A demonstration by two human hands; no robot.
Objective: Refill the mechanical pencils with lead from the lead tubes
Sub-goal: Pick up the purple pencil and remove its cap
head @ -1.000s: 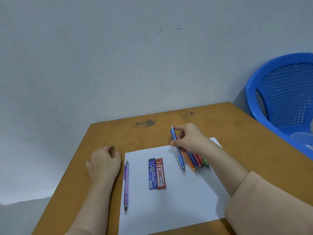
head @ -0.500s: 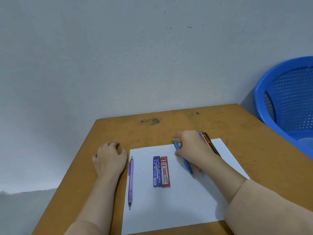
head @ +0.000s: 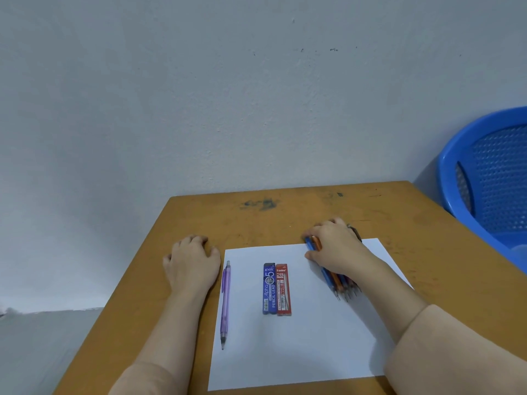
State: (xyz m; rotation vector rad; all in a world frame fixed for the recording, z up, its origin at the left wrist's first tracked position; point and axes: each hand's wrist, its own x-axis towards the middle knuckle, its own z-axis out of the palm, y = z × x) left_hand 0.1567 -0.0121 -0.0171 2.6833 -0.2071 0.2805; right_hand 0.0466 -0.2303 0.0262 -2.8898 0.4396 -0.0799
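My right hand (head: 333, 246) lies over a bunch of coloured mechanical pencils (head: 346, 286) at the right of a white paper sheet (head: 299, 352). Its thumb and fingers hold the blue pencil (head: 328, 277) at the bunch's left side, next to an orange one. The pencils' tips point toward me; their upper parts are hidden under the hand. A blue lead tube (head: 269, 289) and a red lead tube (head: 283, 290) lie side by side mid-sheet. A purple pencil (head: 225, 303) lies along the sheet's left edge. My left hand (head: 191, 260) rests loosely curled on the table, holding nothing.
The wooden table (head: 285, 212) stands against a grey wall, with a dark smudge near its far edge. A blue plastic basket (head: 456, 181) sits beyond the table's right edge.
My right hand lowered the blue pencil from above the sheet down beside the other pencils. The left hand stayed put.
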